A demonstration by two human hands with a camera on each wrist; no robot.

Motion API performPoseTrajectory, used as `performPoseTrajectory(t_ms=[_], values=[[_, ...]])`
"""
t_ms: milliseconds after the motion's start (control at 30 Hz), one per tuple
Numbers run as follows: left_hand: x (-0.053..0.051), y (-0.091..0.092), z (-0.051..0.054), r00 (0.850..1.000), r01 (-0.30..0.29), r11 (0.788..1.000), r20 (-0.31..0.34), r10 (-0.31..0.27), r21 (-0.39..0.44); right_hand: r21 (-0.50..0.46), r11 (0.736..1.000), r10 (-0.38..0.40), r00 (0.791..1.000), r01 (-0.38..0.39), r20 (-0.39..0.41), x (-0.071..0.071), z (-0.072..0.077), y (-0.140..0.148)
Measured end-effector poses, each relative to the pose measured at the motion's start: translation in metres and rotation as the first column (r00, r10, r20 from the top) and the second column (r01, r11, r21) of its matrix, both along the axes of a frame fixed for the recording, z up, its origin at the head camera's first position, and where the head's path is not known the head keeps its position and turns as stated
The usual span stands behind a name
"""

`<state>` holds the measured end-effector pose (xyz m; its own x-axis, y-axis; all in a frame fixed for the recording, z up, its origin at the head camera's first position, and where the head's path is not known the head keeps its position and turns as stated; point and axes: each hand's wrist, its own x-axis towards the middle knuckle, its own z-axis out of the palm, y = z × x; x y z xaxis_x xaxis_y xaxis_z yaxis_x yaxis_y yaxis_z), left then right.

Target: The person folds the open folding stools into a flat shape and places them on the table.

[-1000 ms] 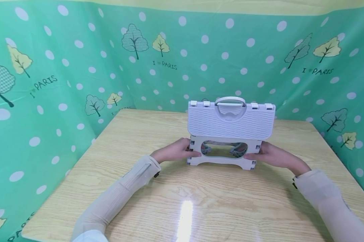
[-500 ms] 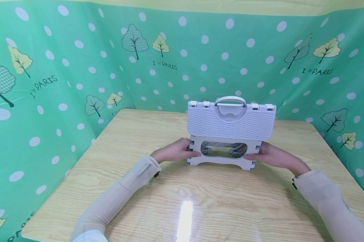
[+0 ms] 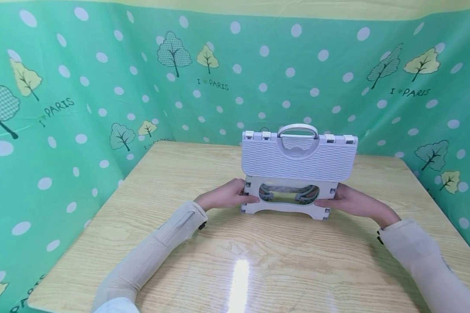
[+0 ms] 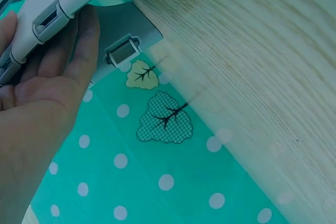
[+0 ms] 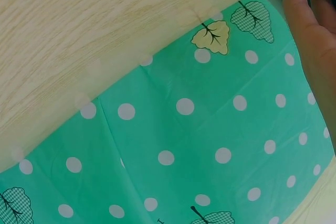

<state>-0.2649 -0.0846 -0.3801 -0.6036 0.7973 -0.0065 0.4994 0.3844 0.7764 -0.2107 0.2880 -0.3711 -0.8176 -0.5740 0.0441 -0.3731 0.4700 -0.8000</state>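
The folding stool (image 3: 297,168) stands on the counter (image 3: 172,265), its long axis running from left hand (image 3: 229,194) to right hand (image 3: 352,200), neither nearer. Its carry handle (image 3: 297,126) points up and away from the person. Both hands pinch its leg panel (image 3: 286,207) at opposite ends, thumbs in front

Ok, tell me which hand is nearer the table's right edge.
Right. The right hand grips the right side of the white stool, toward the table's right edge; the left hand grips the opposite side, farther away.
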Motion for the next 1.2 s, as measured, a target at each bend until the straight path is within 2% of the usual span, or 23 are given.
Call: performPoseTrajectory(t_ms=[533,1033,1200], values=[[-0.0021,-0.0003,-0.0016,1.0,0.011,1.0,-0.015,-0.011,0.015,-0.011,1.0,0.019,1.0,-0.019,-0.023,-0.0024,-0.0006,0.0008],[-0.001,0.001,-0.0022,0.999,0.039,0.998,0.015,-0.04,0.054,-0.01,1.0,0.02,1.0,-0.02,-0.022,-0.001,0.0009,-0.0014],[0.0017,0.001,0.0014,0.999,0.04,0.998,0.024,-0.041,0.054,-0.017,0.999,0.028,0.999,-0.028,-0.021,-0.0012,0.0007,-0.0014]])
